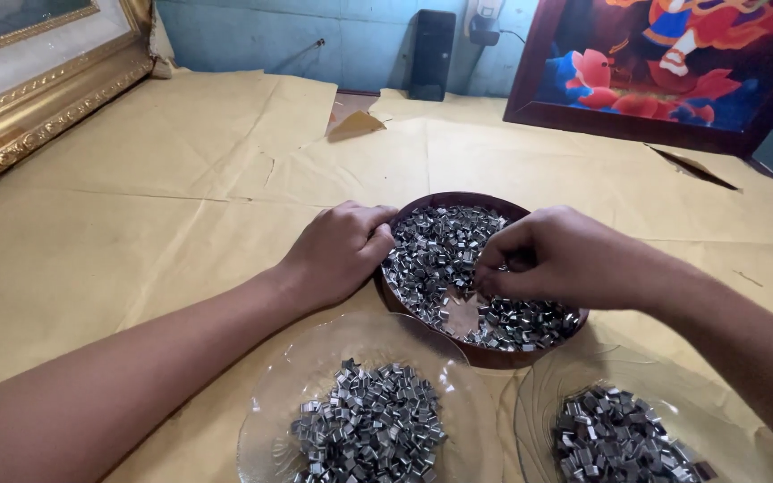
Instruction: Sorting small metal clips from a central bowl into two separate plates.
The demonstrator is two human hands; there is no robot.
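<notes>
The left hand (337,250) came in from the lower left of the frame, forearm stretched across the bench (136,197), and lay curled over the left rim of the brown bowl (494,356), its grip pressed together on that edge with the knuckles up. The right hand (552,259) reached in from the lower right and hovered over the middle of the bowl, its fingertips (487,279) drawn together down among the metal clips (440,246); whether they pinched one, I could not tell, since the hand hid its own tips.

The bowl sat at the centre of the frame, round, dark and shallow, mostly filled with small shiny folded clips, a bare patch of its bottom showing just under the right hand. Just below it, touching or nearly so, stood a clear glass plate (266,411) with a ribbed rim, carrying a heap of the same clips. At the lower right a second glass plate (539,402) held another heap.

The bench was covered in creased, tan paper, torn in places. A carved gold frame (38,116) leaned at the upper left, and a bright painting (673,63) in a dark frame at the upper right.
</notes>
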